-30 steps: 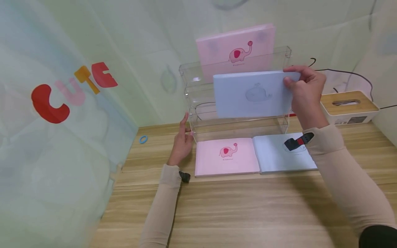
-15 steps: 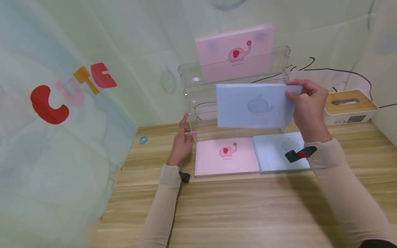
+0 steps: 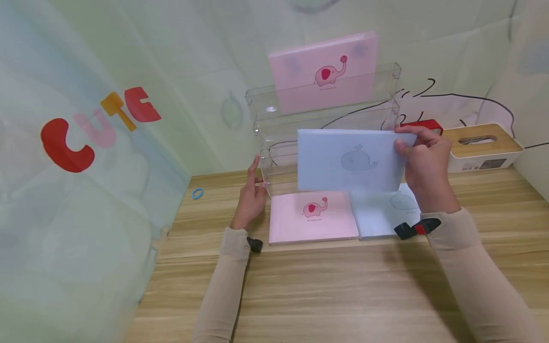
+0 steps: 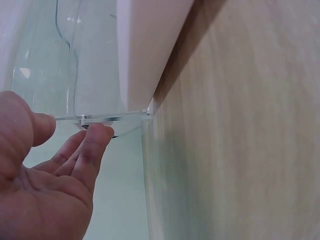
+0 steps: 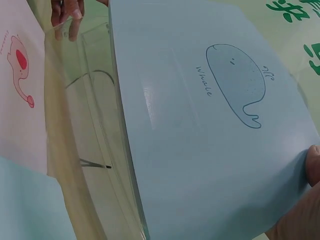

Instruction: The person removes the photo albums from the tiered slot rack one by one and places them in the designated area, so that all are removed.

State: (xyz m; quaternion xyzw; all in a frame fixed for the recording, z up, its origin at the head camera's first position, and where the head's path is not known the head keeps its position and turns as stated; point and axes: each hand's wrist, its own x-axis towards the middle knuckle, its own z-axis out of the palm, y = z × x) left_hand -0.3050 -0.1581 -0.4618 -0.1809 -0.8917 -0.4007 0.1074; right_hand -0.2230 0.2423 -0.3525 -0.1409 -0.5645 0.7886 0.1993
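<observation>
My right hand [image 3: 429, 166] pinches the right end of a pale blue book [image 3: 330, 164] with a whale drawing, thumb on the cover. That book is held in front of the lower tiers of a clear acrylic rack [image 3: 326, 114], apart from the desk. In the right wrist view the book's cover [image 5: 170, 100] shows the whale and the word "Whale". My left hand [image 3: 252, 200] rests against the rack's left side panel, index finger pointing up; in the left wrist view its fingertips touch the panel [image 4: 127, 117]. A pink elephant book [image 3: 300, 76] stands in the top tier.
A second pink elephant book [image 3: 300, 231] and another blue whale book [image 3: 375, 224] lie side by side before the rack. Right of it are a wood-lidded tissue box [image 3: 461, 147] and a red object [image 3: 433, 125]. A blue ring [image 3: 197, 193] lies at the left.
My right hand has lowered the blue book from the rack's upper tiers, and it now partly covers the blue book on the desk. My left hand has stayed at the panel.
</observation>
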